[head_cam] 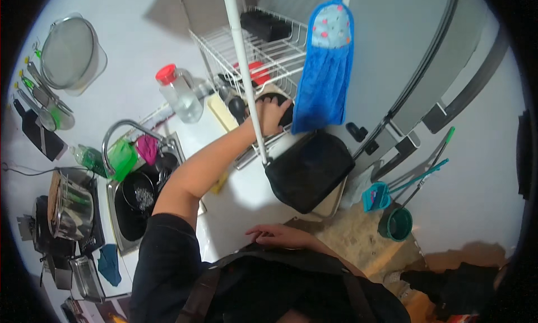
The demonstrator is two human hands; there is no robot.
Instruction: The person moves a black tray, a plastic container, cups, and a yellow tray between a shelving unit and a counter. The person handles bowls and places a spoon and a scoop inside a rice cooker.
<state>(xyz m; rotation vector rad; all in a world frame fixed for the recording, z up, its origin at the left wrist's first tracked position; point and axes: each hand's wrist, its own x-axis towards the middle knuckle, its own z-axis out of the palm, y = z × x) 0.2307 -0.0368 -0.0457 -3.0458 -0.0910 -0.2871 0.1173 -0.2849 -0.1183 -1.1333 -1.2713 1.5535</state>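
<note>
My left hand (271,115) reaches into the lower part of a white wire dish rack (269,54), with its fingers spread over a black round dish or pan (287,113); whether it grips it is unclear. Beside that hand are dark utensils (236,106) and a cream tray (220,115). A red item (258,72) lies deeper in the rack. To the hand's right hangs a blue hand towel (323,71). Near my body, my right hand (275,235) is held with loosely bent fingers and nothing visible in it.
A black bin-like container (311,171) stands by the rack's white pole. Left are a red-lidded pitcher (180,96), a curved faucet (126,123) and a steel sink (112,197) with a black pan (138,190). A steel pot (75,205) stands farther left. A green bucket (395,225) is on the floor.
</note>
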